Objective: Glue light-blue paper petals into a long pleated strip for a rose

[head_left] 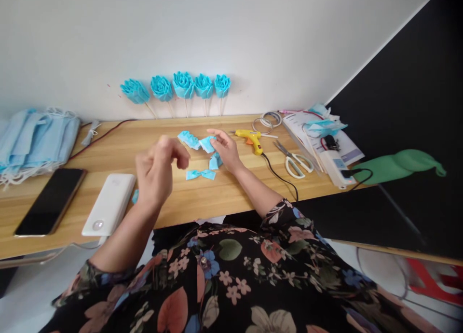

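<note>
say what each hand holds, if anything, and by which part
The right hand seemingly pinches a blue piece by its right end. Left hand: fingers curled, nothing visibly held.

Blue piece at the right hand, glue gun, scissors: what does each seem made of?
Blue piece: perhaps matte nonwoven fabric or paper, creased. Glue gun: probably smooth plastic, bright yellow. Scissors: likely metal blades, dull grey; white handles look plastic.

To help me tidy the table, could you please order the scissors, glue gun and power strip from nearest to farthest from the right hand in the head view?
1. Yellow glue gun: immediately right of the right hand.
2. White-handled scissors: farther right.
3. White power strip: farthest right of the three.
</note>
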{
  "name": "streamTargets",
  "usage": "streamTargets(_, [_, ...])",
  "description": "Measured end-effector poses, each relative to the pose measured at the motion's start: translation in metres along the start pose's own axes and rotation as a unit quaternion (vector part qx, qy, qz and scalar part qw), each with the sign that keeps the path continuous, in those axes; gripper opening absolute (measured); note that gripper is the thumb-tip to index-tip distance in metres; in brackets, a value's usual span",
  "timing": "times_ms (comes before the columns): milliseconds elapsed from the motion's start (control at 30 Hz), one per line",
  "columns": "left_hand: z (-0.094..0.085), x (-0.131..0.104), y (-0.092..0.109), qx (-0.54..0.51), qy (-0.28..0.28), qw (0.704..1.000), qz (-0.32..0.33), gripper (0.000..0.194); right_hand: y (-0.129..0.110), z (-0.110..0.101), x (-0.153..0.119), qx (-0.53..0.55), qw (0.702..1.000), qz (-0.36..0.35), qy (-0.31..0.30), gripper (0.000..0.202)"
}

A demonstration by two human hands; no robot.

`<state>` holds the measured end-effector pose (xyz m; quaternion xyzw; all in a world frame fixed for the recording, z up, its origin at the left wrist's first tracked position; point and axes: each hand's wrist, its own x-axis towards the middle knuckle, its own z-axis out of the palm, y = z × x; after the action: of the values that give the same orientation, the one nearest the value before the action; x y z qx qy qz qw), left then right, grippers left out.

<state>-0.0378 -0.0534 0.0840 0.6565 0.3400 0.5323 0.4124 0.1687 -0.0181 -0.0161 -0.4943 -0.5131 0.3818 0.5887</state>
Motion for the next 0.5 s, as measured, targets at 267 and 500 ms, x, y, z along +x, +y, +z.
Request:
streamTargets(267, [0.024, 0.017, -0.057, 0.200, -0.087, 0.971, 0.095, 0.017, 0.003, 0.001, 0.001, -0.044, 0.998, -0.036, -0.018, 0.047])
streamTargets(500, [0.048, 0.023, -0.075, 0.248, -0.097, 0.957, 0.114, 0.010, -0.002, 0.001, -0.001, -0.095, 0.993, -0.068, -0.025, 0.038])
